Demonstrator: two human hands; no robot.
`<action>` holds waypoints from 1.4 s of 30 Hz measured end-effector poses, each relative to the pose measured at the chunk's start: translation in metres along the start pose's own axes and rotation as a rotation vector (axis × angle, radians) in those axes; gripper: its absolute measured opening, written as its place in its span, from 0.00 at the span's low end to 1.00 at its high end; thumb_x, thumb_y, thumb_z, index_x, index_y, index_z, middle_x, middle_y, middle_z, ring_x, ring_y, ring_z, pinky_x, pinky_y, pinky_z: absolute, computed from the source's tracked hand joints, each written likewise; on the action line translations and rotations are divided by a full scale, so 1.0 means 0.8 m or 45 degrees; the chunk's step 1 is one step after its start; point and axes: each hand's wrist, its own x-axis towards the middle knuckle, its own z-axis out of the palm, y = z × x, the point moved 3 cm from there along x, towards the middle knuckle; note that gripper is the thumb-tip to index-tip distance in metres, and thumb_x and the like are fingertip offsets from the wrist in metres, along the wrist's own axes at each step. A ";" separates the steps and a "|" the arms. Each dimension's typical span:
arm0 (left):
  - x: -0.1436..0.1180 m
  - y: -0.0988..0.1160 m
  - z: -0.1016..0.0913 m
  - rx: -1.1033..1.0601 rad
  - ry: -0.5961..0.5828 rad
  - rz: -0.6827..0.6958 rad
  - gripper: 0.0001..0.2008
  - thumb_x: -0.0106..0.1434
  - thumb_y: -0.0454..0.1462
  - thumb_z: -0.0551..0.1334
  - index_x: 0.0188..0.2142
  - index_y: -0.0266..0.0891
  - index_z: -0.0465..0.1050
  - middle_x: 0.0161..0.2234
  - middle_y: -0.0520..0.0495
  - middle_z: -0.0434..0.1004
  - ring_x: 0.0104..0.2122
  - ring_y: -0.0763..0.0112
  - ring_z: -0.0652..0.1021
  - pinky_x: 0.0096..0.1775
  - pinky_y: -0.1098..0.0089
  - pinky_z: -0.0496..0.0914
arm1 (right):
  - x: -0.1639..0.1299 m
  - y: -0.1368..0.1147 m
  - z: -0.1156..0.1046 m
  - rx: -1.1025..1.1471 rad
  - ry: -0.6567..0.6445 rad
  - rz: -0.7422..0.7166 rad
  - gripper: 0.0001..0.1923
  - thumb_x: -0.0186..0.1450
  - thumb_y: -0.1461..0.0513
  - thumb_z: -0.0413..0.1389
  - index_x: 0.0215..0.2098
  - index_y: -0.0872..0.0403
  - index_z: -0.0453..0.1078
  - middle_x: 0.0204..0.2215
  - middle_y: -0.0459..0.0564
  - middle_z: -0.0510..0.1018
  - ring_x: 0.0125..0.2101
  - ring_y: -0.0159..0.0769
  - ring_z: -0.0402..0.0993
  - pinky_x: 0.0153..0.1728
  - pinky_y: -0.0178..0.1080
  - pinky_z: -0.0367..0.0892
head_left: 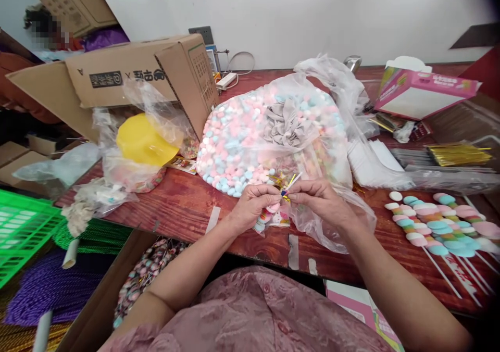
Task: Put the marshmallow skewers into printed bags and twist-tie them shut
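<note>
In front of me, my left hand [253, 206] is closed in a pinch at the neck of a small wrapped candy stick [264, 217], whose pink and coloured pieces hang below the fingers. My right hand [318, 198] pinches a gold twist tie [287, 195] at that same neck. A white stick end [294, 178] pokes up between the two hands. Just behind them lies a large clear bag of pink, white and blue candies [234, 138], with a crumpled grey cloth [287, 123] on top. Fingers partly hide the tie.
Marshmallow sticks [441, 227] lie at the right, below gold twist ties [457, 155] and a stack of white sheets [373, 164]. A pink box [425, 91] stands behind. At left are a cardboard box [133, 71], a yellow round thing in plastic [144, 139] and a green basket [27, 232].
</note>
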 end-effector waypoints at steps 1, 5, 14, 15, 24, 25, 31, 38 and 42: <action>-0.004 -0.001 -0.002 0.030 0.008 0.016 0.13 0.49 0.41 0.71 0.26 0.34 0.74 0.17 0.55 0.66 0.15 0.83 0.62 0.17 0.79 0.54 | -0.003 0.003 0.004 -0.012 -0.006 0.009 0.09 0.59 0.57 0.60 0.28 0.55 0.76 0.24 0.46 0.77 0.26 0.32 0.70 0.29 0.35 0.65; -0.013 -0.005 -0.010 0.097 0.076 0.100 0.13 0.53 0.43 0.69 0.27 0.34 0.74 0.20 0.55 0.67 0.16 0.84 0.64 0.19 0.78 0.56 | -0.024 0.010 0.015 -0.202 0.091 0.016 0.10 0.63 0.58 0.56 0.28 0.54 0.73 0.23 0.44 0.74 0.26 0.31 0.68 0.29 0.35 0.63; -0.026 -0.033 -0.006 -0.041 0.234 0.102 0.13 0.52 0.43 0.67 0.23 0.35 0.70 0.17 0.56 0.64 0.15 0.83 0.61 0.17 0.78 0.53 | -0.049 -0.025 0.059 -0.464 0.523 -0.594 0.09 0.65 0.66 0.56 0.38 0.50 0.78 0.29 0.46 0.81 0.29 0.33 0.75 0.34 0.38 0.70; -0.028 -0.034 -0.005 -0.026 0.244 0.124 0.13 0.53 0.42 0.66 0.21 0.35 0.68 0.17 0.57 0.63 0.14 0.84 0.60 0.17 0.78 0.53 | -0.044 -0.024 0.064 -0.436 0.488 -0.582 0.10 0.65 0.66 0.55 0.38 0.49 0.78 0.30 0.46 0.82 0.29 0.33 0.76 0.35 0.38 0.71; -0.045 -0.039 -0.026 0.211 0.223 0.244 0.12 0.56 0.42 0.65 0.22 0.35 0.72 0.21 0.54 0.64 0.19 0.82 0.63 0.20 0.77 0.57 | -0.033 0.007 0.078 -0.152 0.438 -0.307 0.11 0.61 0.66 0.56 0.37 0.50 0.80 0.34 0.47 0.84 0.34 0.37 0.81 0.37 0.39 0.76; -0.046 -0.039 -0.027 0.219 0.208 0.261 0.14 0.57 0.42 0.65 0.22 0.35 0.71 0.21 0.54 0.64 0.19 0.82 0.62 0.21 0.76 0.56 | -0.033 0.007 0.080 -0.175 0.437 -0.323 0.11 0.61 0.67 0.56 0.36 0.50 0.79 0.34 0.47 0.84 0.35 0.37 0.81 0.38 0.39 0.75; -0.048 -0.038 -0.026 0.121 0.165 0.236 0.16 0.57 0.44 0.66 0.21 0.36 0.70 0.20 0.55 0.63 0.17 0.82 0.61 0.20 0.76 0.55 | -0.052 0.011 0.090 -0.446 0.678 -0.542 0.14 0.60 0.68 0.59 0.44 0.51 0.75 0.27 0.45 0.80 0.26 0.32 0.76 0.31 0.36 0.72; -0.051 -0.025 -0.020 0.463 0.082 0.528 0.15 0.61 0.40 0.63 0.21 0.36 0.70 0.22 0.52 0.66 0.23 0.78 0.65 0.27 0.74 0.60 | -0.061 0.041 0.087 0.154 0.522 -0.076 0.03 0.59 0.60 0.62 0.30 0.52 0.76 0.27 0.45 0.79 0.28 0.33 0.74 0.32 0.36 0.69; -0.053 -0.015 -0.013 0.727 -0.058 0.630 0.16 0.63 0.37 0.60 0.20 0.35 0.69 0.22 0.52 0.66 0.25 0.77 0.66 0.30 0.73 0.61 | -0.053 0.044 0.072 0.368 0.156 0.170 0.09 0.54 0.56 0.66 0.28 0.53 0.76 0.26 0.45 0.78 0.28 0.33 0.72 0.34 0.37 0.68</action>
